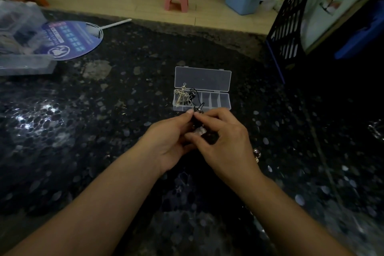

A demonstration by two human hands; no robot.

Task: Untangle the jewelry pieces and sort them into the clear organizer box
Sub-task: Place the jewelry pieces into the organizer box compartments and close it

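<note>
Two hands working at a black cord just in front of the open organizer box.

The left hand (172,141) and right hand (224,141) meet fingertip to fingertip, both pinching a black cord (198,106) that trails into the clear organizer box (225,102) just beyond them on the dark table (104,110). A gold cross pendant (182,94) leans in the box's left end. A small pale piece (200,131) sits between the palms.

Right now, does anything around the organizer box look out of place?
Yes. A gold cross pendant sticks up out of the clear organizer box's leftmost compartment, and a black cord trails over its front wall. A small metal trinket lies loose on the dark table.
</note>
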